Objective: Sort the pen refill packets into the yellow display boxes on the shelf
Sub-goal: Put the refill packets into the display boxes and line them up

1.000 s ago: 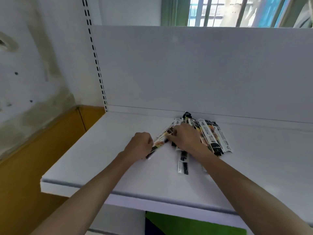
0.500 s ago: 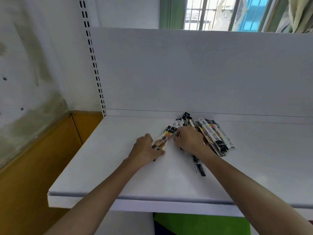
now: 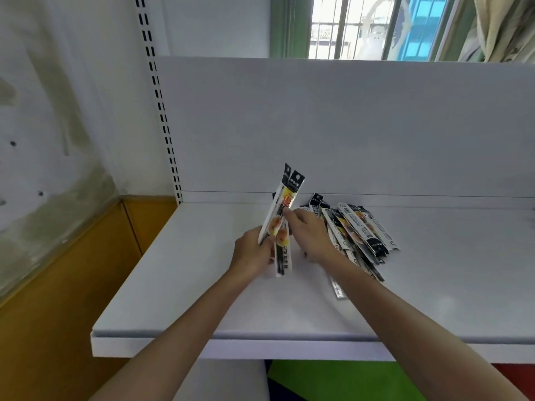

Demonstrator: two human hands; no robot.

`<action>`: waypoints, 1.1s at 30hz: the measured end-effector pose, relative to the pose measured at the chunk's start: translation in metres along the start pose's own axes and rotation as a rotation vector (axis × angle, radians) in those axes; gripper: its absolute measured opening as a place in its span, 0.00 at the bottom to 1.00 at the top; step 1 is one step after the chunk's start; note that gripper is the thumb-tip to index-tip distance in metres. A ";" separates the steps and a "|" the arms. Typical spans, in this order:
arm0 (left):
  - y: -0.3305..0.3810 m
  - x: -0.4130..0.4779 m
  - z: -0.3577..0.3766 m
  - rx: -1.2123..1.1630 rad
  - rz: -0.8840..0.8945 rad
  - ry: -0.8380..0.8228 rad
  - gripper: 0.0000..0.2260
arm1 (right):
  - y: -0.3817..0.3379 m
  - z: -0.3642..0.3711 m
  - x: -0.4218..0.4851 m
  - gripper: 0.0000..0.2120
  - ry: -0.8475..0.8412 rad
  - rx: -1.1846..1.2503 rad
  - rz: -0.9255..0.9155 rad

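The left hand (image 3: 251, 252) grips the lower part of a small bundle of held packets (image 3: 278, 217), its fingers curled round them so that they stand nearly upright above the shelf (image 3: 173, 285), leaning a little to the right, with their black top ends up against the white back panel (image 3: 347, 125). One packet of the bundle hangs lower than the others, its bottom end near the shelf surface just right of the left hand. The right hand (image 3: 309, 235) is just beside the left, its fingers curled, and its fingertips (image 3: 286, 211) pinch the bundle about midway up. To the right of the right hand lies the pile of packets (image 3: 359, 230), fanned out flat on the shelf close to the back panel, some overlapping. A single packet (image 3: 337, 287) pokes out from under the right forearm, nearer the shelf's front edge. A slotted upright (image 3: 162, 111) runs along the left end of the back panel, with a stained wall (image 3: 58, 111) and an orange-brown panel (image 3: 58, 285) beyond it. A barred window (image 3: 362, 27) shows above the back panel, and a green surface (image 3: 333, 380) below the shelf.
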State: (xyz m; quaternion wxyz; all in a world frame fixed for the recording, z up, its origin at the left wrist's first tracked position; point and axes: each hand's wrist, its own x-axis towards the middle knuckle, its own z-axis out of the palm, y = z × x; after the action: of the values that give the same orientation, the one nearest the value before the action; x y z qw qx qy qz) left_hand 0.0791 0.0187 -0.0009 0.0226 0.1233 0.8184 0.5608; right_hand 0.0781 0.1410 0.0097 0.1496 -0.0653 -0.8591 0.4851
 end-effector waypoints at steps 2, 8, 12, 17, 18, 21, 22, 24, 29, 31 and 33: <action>0.004 -0.002 0.003 -0.022 0.009 -0.009 0.11 | -0.009 -0.002 -0.004 0.19 -0.036 0.176 0.048; 0.020 -0.016 0.028 0.043 0.169 -0.144 0.14 | -0.014 -0.015 -0.016 0.13 -0.024 0.603 0.126; 0.033 -0.025 0.056 0.078 0.236 -0.273 0.09 | -0.012 -0.047 -0.020 0.06 0.114 0.705 0.113; 0.065 -0.031 0.100 -0.300 0.023 -0.515 0.11 | 0.005 -0.108 -0.033 0.12 0.220 0.690 0.081; 0.074 -0.034 0.113 -0.342 -0.017 -0.567 0.07 | 0.010 -0.124 -0.038 0.13 0.212 0.708 0.070; 0.097 -0.044 0.166 -0.273 0.003 -0.622 0.07 | 0.031 -0.176 -0.053 0.11 0.271 0.695 0.084; 0.103 -0.048 0.189 -0.254 0.037 -0.631 0.08 | 0.042 -0.196 -0.059 0.10 0.301 0.669 0.093; 0.116 -0.057 0.236 -0.232 0.116 -0.661 0.08 | 0.065 -0.238 -0.073 0.09 0.318 0.662 0.132; 0.152 -0.078 0.340 -0.068 0.282 -0.733 0.06 | 0.126 -0.342 -0.110 0.11 0.369 0.612 0.210; 0.161 -0.083 0.378 0.036 0.377 -0.717 0.09 | 0.147 -0.384 -0.122 0.12 0.469 0.513 0.186; 0.168 -0.084 0.411 0.127 0.456 -0.662 0.10 | 0.168 -0.426 -0.133 0.13 0.580 0.319 0.176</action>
State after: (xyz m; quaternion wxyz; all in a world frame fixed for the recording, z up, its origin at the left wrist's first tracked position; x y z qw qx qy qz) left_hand 0.2624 0.4315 -0.0066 0.1524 0.4765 0.7517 0.4296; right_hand 0.3353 0.5410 0.0473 0.3538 -0.2502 -0.6851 0.5855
